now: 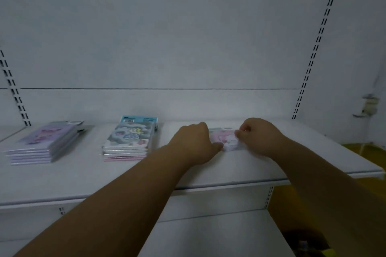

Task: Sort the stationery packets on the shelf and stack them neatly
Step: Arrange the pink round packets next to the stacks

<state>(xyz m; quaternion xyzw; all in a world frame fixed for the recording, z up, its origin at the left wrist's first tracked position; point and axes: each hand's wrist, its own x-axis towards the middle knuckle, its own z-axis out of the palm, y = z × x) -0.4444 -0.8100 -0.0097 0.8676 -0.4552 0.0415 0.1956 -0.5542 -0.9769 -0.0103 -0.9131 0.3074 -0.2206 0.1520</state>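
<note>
A pink packet with a cartoon print lies on the white shelf, right of centre. My left hand presses against its left edge with curled fingers. My right hand pinches its right edge between thumb and fingers. Both hands hide most of the packet. A stack of purple packets sits at the shelf's left end. A second stack, grey with cartoon stickers on top, stands in the middle, with a blue-backed packet behind it.
The white back panel rises behind the shelf, with slotted uprights at left and right. A lower shelf shows below. Yellow flooring and a small fixture on the wall are at the right.
</note>
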